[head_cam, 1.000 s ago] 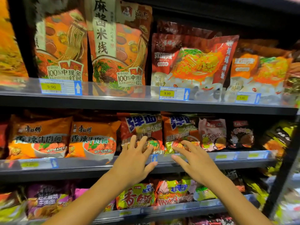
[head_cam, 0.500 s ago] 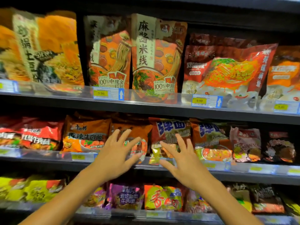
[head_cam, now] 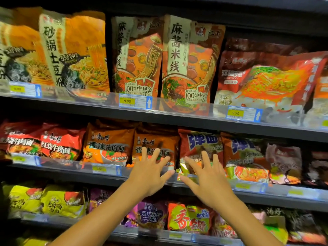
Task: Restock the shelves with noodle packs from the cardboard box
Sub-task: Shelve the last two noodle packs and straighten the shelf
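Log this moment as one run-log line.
left hand: open, fingers spread at orange noodle pack | right hand: open at red pack | middle shelf | nothing held

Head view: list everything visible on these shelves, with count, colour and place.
Tall noodle pouches: at least five, orange and brown-red, top shelf.
Red packs: two, middle shelf, left.
Orange packs: two, middle shelf, centre.
Red-and-blue packs: two, middle shelf, right of centre.
Yellow packs: two or more, bottom shelf, left.
Purple pack: one, bottom shelf, centre.
Price tags: several, white-blue-yellow, shelf edges.
Left hand: fingers spread, holding nothing, at an orange pack.
Right hand: fingers spread, holding nothing, at a red-and-blue pack.
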Demonstrator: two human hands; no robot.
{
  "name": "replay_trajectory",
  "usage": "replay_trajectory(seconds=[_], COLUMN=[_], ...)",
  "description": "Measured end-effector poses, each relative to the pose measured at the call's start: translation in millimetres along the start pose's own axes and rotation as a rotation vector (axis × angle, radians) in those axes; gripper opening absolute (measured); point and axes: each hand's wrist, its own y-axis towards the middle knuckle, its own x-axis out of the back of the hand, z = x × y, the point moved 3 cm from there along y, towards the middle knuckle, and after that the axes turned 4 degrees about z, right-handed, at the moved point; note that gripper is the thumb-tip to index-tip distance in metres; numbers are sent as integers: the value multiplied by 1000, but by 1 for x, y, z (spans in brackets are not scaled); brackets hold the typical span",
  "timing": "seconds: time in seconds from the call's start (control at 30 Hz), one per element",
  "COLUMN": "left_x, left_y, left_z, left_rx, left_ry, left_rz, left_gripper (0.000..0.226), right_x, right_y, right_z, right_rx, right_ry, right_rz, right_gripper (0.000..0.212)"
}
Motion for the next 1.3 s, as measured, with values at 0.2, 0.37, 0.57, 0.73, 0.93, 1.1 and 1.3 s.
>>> replay_trajectory(seconds=[0.2, 0.37, 0.57, 0.73, 0.93, 1.1, 1.3], left_x=[3, 1, -6, -5, 7, -5, -22], left_y=[-30, -45, -40, -39, -86, -105, -89], left_z=[52, 124, 144, 152, 204, 267, 296], left_rx=[-2, 188, 192, 131, 74, 309, 457], left_ry=[-60, -30, -36, -72, -129, -94, -166], left_rz=[-166, -116, 76, 51, -544, -460, -95], left_gripper=[70, 87, 95, 67, 51, 56, 63], right_x=[-2, -17, -30, -31, -26, -30, -40], right_y=[4, 26, 54, 53, 45, 58, 81], right_z=[48, 95, 99, 96, 142, 203, 233], right_rx=[260, 332, 292, 283, 479, 620, 545], right_ry=[29, 91, 6, -2, 69, 93, -75], right_rz=[-130, -35, -19, -33, -126, -17, 86], right_gripper=[78, 66, 63, 65, 67, 65, 68])
